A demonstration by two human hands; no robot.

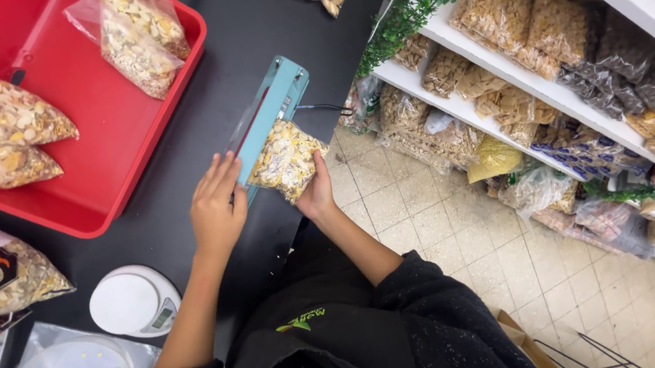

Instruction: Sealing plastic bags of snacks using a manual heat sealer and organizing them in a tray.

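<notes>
- While you stood at the black counter [265,8], your left hand [217,205] lay flat on the near end of the teal heat sealer [270,114], fingers stretched out and closed around nothing.
- Your right hand [317,195] gripped the lower corner of a small clear bag of mixed nuts [287,160], thumb and fingers pinched on the plastic.
- The bag lay against the sealer's right side, its upper edge tucked under the teal arm; I could not tell how far it reached in.
- The sealer sat slanted across the counter, its cord [325,108] trailing off the right edge.
- A red tray [114,139] sat to the left of the sealer, holding several filled bags [137,36] of the same mix.
- A round white scale [134,301] stood near your left forearm, well apart from the sealer.
- To your right, white shelves [479,115] held many packed clear bags, with green plastic foliage [410,3] along the edge.
</notes>
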